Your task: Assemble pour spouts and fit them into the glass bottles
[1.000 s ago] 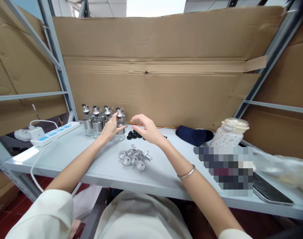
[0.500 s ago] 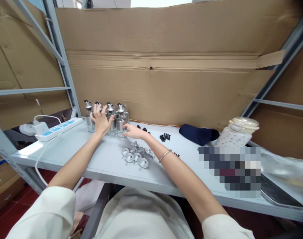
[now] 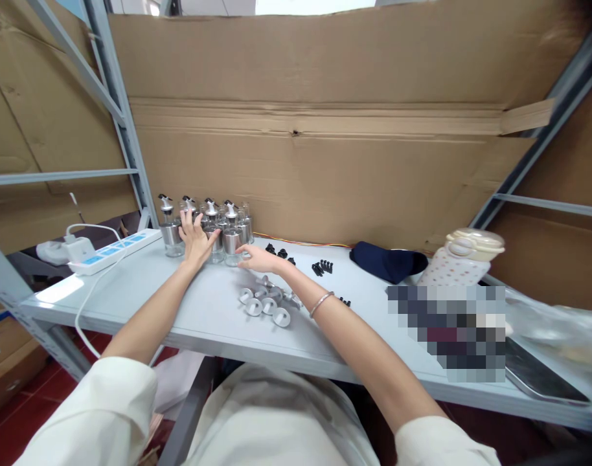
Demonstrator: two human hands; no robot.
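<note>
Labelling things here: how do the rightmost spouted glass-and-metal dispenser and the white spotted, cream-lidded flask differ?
The glass dispenser has a silver band, the white flask small dots. The dispenser has a slim spout, the flask a broad lid. The right hand is by the dispenser, not the flask. Both have tops on.

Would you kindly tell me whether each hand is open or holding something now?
Left hand: open, spread out at the front bottles.
Right hand: open, slightly curved, beside the rightmost front bottle; contact unclear.
</note>
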